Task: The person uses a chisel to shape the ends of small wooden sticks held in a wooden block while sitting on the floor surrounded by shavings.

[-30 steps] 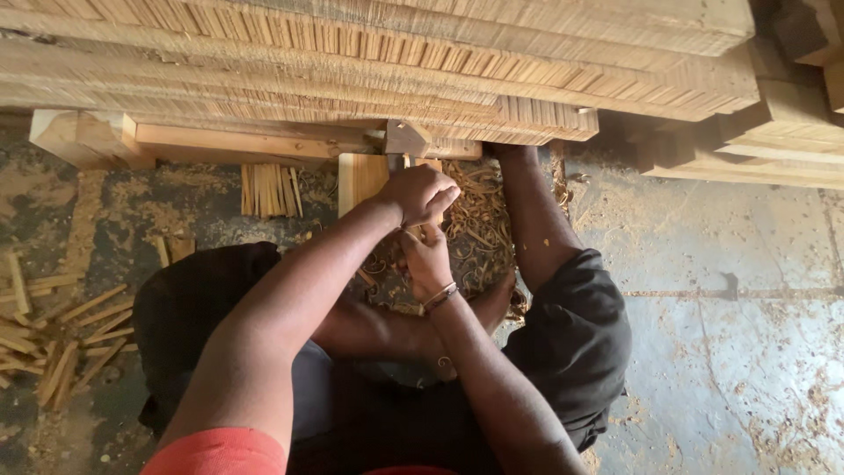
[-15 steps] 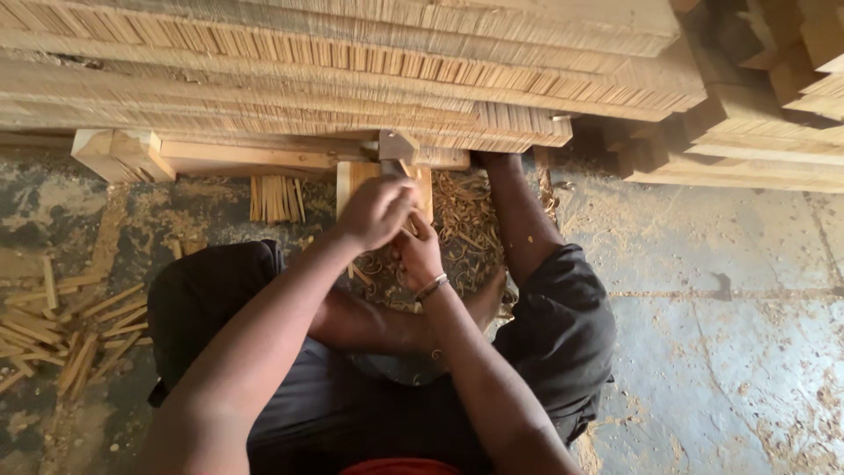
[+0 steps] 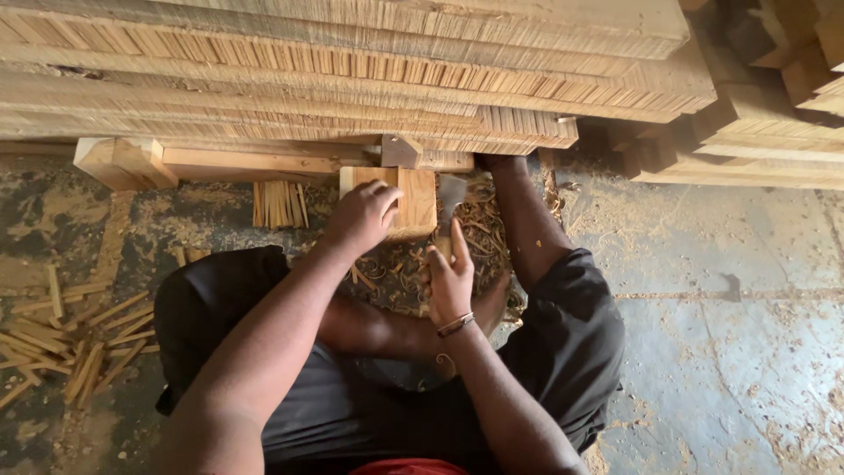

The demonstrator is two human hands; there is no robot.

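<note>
Seen from above, a person sits on the floor [image 3: 721, 352] with legs folded, facing a tall stack of planks [image 3: 352, 79] that fills the top of the frame. The left hand [image 3: 362, 215] lies just above the middle of the frame with fingers curled down over the near edge of a small wooden block [image 3: 413, 198], pressing on its top face. The block stands on the floor just below the stack, upright and pale. The right hand [image 3: 450, 280], a little lower and to the right, is closed around the handle of a small hatchet [image 3: 450, 195], whose grey metal blade stands just beside the block's right edge; whether the blade touches the wood cannot be told. A bracelet [image 3: 455, 325] circles the right wrist. Curled wood shavings [image 3: 479, 233] lie heaped around the block and between the person's knees. A short bundle of thin sticks [image 3: 280, 204] lies left of the block, near a squared timber [image 3: 220, 163] under the stack. More split sticks [image 3: 70, 343] are scattered at the left edge of the frame, well apart from the hands.
</note>
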